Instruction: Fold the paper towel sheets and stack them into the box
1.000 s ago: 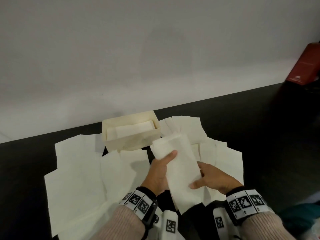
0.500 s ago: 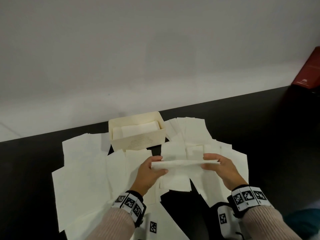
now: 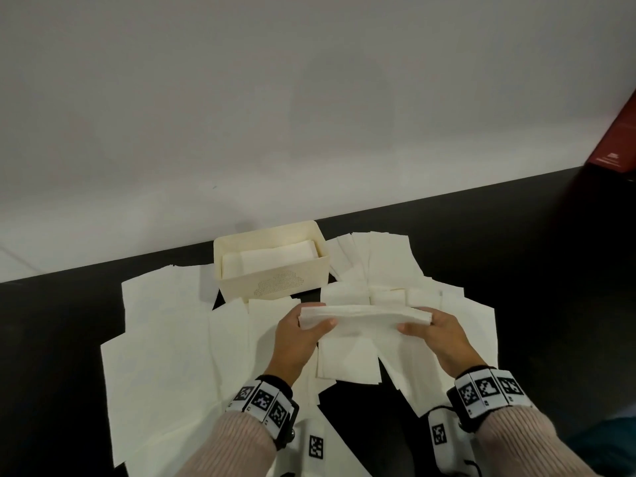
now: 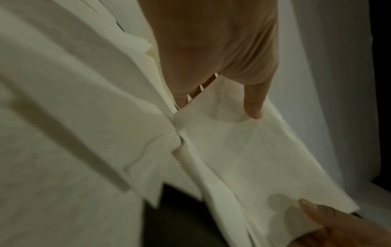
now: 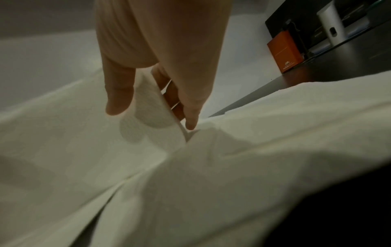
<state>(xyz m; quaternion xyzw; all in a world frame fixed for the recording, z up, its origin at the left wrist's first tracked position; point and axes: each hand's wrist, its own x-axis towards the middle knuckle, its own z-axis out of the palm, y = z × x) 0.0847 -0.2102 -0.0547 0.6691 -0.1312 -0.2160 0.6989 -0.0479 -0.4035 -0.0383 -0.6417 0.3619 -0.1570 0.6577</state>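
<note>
A folded paper towel sheet is held level above the table, stretched sideways between my two hands. My left hand pinches its left end, thumb on top and fingers beneath. My right hand pinches the right end the same way, thumb over the sheet. The cream box stands just beyond the hands at the table's back edge, with folded sheets lying inside. Several flat unfolded sheets cover the black table around and under the hands.
A white wall rises right behind the box. A dark red box stands at the far right, seen orange in the right wrist view beside a white device. Bare black table lies to the right of the sheets.
The sheet stood lengthwise in my hands a second ago; it now lies folded and flat, held crosswise by both ends, a little closer to the box.
</note>
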